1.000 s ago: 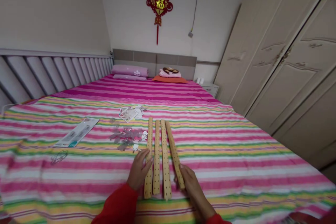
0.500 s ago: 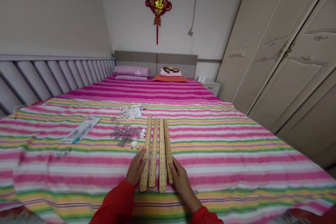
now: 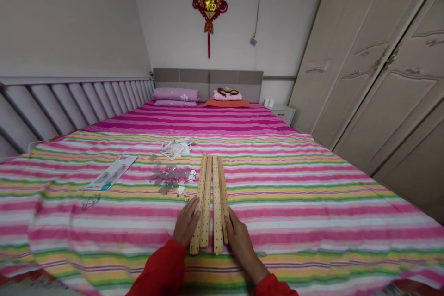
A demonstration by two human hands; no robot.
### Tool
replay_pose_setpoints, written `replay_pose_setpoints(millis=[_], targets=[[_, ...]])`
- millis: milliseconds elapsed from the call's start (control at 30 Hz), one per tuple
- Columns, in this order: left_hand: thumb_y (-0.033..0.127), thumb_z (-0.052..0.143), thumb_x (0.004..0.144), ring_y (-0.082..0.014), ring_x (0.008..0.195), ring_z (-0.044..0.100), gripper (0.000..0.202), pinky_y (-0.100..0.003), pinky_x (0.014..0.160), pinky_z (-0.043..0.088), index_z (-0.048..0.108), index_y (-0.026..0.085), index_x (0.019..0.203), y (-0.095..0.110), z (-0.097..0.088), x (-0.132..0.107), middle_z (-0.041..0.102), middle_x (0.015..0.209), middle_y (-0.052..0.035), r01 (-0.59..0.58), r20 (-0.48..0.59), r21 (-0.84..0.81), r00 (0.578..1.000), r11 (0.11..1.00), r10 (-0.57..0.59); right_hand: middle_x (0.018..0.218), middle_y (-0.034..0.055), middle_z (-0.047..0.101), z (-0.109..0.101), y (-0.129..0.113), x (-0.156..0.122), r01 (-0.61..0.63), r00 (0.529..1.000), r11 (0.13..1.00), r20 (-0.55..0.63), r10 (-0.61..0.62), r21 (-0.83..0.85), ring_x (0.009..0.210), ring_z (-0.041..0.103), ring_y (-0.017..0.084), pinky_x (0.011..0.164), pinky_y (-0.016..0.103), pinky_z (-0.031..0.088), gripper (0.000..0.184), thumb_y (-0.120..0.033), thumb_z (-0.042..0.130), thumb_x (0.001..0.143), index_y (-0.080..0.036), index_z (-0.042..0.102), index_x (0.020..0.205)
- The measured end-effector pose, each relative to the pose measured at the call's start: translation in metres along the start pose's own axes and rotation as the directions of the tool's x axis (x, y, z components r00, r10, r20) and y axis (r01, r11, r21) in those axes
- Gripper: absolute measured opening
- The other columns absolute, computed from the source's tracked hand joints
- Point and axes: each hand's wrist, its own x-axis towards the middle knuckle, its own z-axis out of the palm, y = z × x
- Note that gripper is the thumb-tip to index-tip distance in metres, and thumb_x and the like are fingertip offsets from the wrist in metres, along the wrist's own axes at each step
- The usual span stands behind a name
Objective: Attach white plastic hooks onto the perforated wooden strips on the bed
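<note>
Several wooden strips dotted with small holes lie lengthwise side by side on the striped bedsheet. Against the outer edge of the leftmost strip (image 3: pixel 199 212) rests my left hand (image 3: pixel 186 223), its fingers stretched along the wood and not wrapped round it. My right hand (image 3: pixel 238 235) touches the rightmost strip (image 3: pixel 223 185) from the other side, fingers extended. Between them, the two inner strips, left (image 3: pixel 205 222) and right (image 3: pixel 217 212), have a narrow gap that widens towards me. The far ends nearly touch.
Left of the strips lie grey and clear small pieces (image 3: pixel 168 176), with white bits (image 3: pixel 192 175) beside them. Farther back is a pile of white packaging (image 3: pixel 175 148). A flat package (image 3: pixel 113 172) and thin wire-like pieces (image 3: pixel 90 201) are farther left. A railing (image 3: pixel 79 101) borders the bed.
Both hands have pressed the strips closer together. The left strips moved right, and the gaps between neighbouring strips narrowed. The view shifted slightly.
</note>
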Motion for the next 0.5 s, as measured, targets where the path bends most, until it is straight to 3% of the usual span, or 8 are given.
replay_pose_setpoints(millis=[233, 367, 500], targets=[[0.040, 0.047, 0.083, -0.0247, 0.128, 0.043, 0.047, -0.046, 0.108, 0.034, 0.054, 0.022, 0.126, -0.001, -0.001, -0.001, 0.050, 0.137, -0.0097, -0.017, 0.022, -0.014, 1.000, 1.000, 0.017, 0.077, 0.0109, 0.074, 0.007, 0.004, -0.003, -0.050, 0.999, 0.986, 0.013, 0.053, -0.157, 0.066, 0.069, 0.026, 0.056, 0.030, 0.047, 0.062, -0.053, 0.032, 0.089, -0.015, 0.044, 0.137], [0.042, 0.050, 0.081, -0.0247, 0.128, 0.043, 0.048, -0.045, 0.108, 0.034, 0.055, 0.023, 0.125, -0.001, -0.003, -0.003, 0.050, 0.137, -0.0091, 0.020, 0.025, -0.089, 1.000, 0.996, -0.018, 0.106, 0.0110, 0.071, -0.002, 0.005, 0.000, -0.006, 0.996, 1.000, 0.085, 0.004, 0.024, 0.094, 0.067, 0.027, 0.078, 0.033, 0.051, 0.056, -0.051, 0.042, 0.087, -0.019, 0.049, 0.133], [0.043, 0.051, 0.081, -0.0234, 0.126, 0.046, 0.045, -0.042, 0.106, 0.038, 0.058, 0.024, 0.121, -0.004, -0.011, -0.009, 0.052, 0.135, -0.0076, 0.095, 0.051, -0.191, 0.995, 0.977, -0.087, 0.117, 0.0121, 0.066, -0.010, 0.009, -0.001, -0.085, 0.996, 0.984, 0.031, 0.081, 0.155, 0.110, 0.060, 0.028, 0.094, 0.038, 0.046, 0.057, -0.055, 0.051, 0.082, -0.016, 0.060, 0.123]])
